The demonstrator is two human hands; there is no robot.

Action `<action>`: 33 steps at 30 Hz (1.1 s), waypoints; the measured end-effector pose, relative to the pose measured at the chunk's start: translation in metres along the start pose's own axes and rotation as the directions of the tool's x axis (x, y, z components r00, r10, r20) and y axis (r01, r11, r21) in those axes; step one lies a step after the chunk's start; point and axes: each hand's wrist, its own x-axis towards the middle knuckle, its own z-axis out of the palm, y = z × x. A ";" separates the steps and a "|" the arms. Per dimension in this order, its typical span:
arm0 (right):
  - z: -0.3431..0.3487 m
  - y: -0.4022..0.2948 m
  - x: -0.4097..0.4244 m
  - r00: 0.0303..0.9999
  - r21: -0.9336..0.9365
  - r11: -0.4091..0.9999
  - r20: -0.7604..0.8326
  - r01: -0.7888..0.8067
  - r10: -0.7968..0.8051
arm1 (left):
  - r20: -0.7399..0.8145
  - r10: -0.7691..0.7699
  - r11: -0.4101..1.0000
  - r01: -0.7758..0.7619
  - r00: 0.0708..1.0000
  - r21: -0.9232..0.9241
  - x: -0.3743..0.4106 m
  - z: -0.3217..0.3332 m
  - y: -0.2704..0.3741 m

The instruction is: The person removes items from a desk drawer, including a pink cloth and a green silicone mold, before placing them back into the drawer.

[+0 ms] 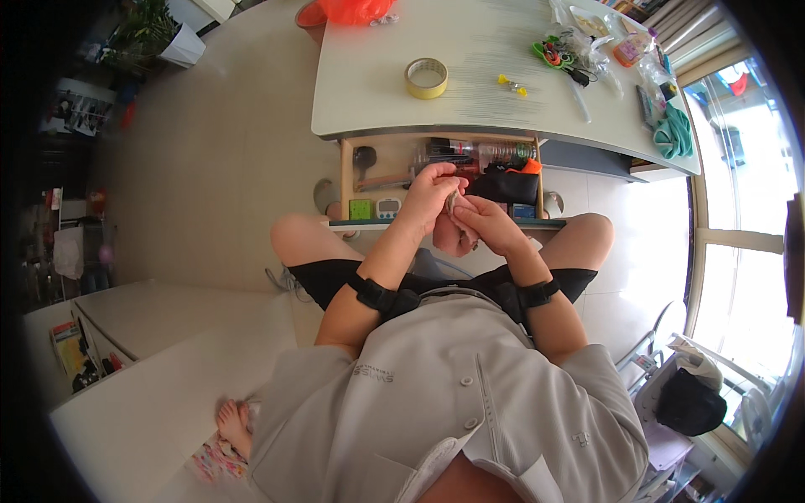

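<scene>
Both my hands meet over the front of a pulled-out wooden drawer [345, 182]. Between them is a small pink item [449, 239], apparently soft cloth, bunched with a greyish edge. My left hand [431, 198] pinches its upper edge, fingers bent inward. My right hand [489, 221] grips its right side, thumb lying along it. The fingers hide part of the item. Inside the drawer, beneath and around my hands, are a black pouch [505, 187], a clear plastic bottle [505, 151], a white digital timer [388, 208], a green box [360, 209] and a black brush-like object [364, 158].
On the table [377, 113] lie a tape roll [427, 90], a small yellow-ended item [512, 85], cables [556, 56], a teal cloth [674, 132] and a red plastic bag [358, 9]. My knees flank the drawer. Another person's bare foot [233, 422] shows at lower left.
</scene>
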 end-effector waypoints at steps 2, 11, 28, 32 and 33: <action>-0.008 0.003 -0.004 0.998 0.101 0.994 -0.022 -0.049 0.052 | -0.066 0.010 0.993 -0.017 0.998 -0.113 0.003 -0.006 -0.010; -0.024 0.021 0.007 0.991 0.684 0.717 0.111 -0.134 0.079 | 0.153 0.303 0.607 -0.314 0.941 0.730 -0.014 0.007 -0.023; -0.176 0.005 0.015 0.907 0.419 0.864 -0.410 0.279 -0.095 | 0.344 0.284 0.431 -0.439 0.895 0.788 -0.022 -0.014 -0.017; -0.181 0.013 -0.005 0.941 0.651 0.694 -0.317 0.309 -0.122 | 0.338 0.258 0.495 -0.424 0.905 0.758 -0.019 -0.017 -0.003; -0.166 0.010 -0.006 0.928 0.611 0.728 -0.360 0.311 -0.095 | 0.369 0.305 0.503 -0.477 0.878 0.721 -0.021 -0.022 -0.001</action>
